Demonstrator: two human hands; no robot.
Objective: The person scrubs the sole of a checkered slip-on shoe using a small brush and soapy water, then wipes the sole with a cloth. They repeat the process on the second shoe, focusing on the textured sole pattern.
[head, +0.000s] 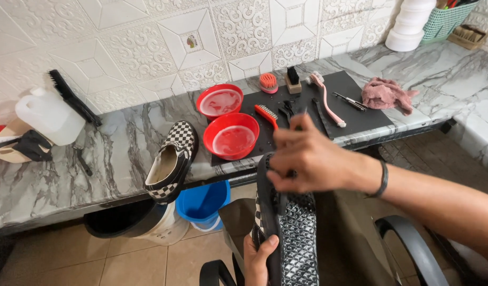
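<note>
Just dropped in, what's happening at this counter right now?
A person holds a checkered shoe sole-up: the left hand grips it from below, the right hand works at its toe end. Its mate lies on the marble counter beside two red bowls and brushes on a black mat.

Even daylight, soft shadows, motion-blurred right hand (313, 159), wide-angle edges

Embossed white wall tiles (148, 47), marble counter (53, 175), tan floor tiles (122, 259).
</note>
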